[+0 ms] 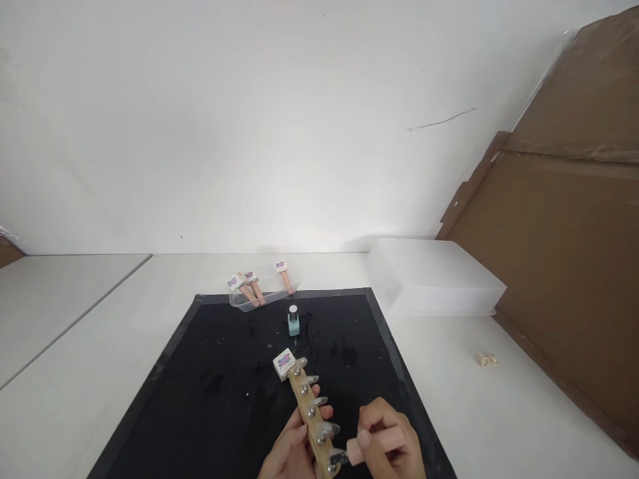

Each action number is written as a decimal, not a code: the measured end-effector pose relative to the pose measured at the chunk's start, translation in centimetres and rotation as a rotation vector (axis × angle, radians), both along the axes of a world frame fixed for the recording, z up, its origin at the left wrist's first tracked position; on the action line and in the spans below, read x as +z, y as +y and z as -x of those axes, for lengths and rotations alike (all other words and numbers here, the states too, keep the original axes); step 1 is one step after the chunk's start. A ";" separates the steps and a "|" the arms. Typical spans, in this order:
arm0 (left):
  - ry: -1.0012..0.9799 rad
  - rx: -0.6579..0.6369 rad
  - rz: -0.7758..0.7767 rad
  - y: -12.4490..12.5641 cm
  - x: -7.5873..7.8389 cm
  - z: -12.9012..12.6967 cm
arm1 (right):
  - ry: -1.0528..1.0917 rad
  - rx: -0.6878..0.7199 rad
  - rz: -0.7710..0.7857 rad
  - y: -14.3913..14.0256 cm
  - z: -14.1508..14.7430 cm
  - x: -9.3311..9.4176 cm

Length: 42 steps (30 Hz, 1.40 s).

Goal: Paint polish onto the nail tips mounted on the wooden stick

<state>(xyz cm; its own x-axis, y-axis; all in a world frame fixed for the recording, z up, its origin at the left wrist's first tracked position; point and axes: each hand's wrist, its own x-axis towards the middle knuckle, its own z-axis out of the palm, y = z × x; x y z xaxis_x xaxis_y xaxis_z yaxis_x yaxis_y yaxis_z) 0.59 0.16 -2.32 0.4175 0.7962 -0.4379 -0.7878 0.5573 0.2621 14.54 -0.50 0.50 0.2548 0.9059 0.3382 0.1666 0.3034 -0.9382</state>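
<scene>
A wooden nail-display stick (312, 416), fitted with clear false nail tips (319, 402) on metal studs, is gripped in the closed left hand (289, 456) above the black mat (219, 386). A pink polish cap with its brush (357, 451) is pinched in the closed right hand (394, 446), at the tip nearest the person. For an even coat, the stick should be held steady and the brush drawn along the tip in light strokes. The open mint polish bottle (293, 322) stands further back on the mat. A small label (283, 362) on the stick's far end carries a print too small to be read; the same applies to the spare sticks (254, 286) in the clear tray (262, 297) on the counter (499, 412).
</scene>
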 end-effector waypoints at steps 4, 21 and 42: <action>-0.012 -0.010 0.005 0.1 0.2 0.1 | 0.013 0.004 0.032 0.0 -0.1 0.0; 0.016 -0.009 0.027 0.1 0.4 -0.1 | 0.065 -0.083 0.030 0.1 -0.2 0.1; -0.038 -0.011 -0.003 0.2 -0.1 0.0 | -0.066 0.185 -0.233 0.2 -1.0 -0.9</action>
<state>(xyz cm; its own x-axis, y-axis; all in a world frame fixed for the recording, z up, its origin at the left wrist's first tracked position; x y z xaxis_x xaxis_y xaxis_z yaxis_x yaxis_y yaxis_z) 0.61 0.38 -2.42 0.4426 0.7925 -0.4195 -0.7910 0.5655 0.2337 15.53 -0.30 -0.44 0.0636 0.8309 0.5527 0.1466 0.5401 -0.8288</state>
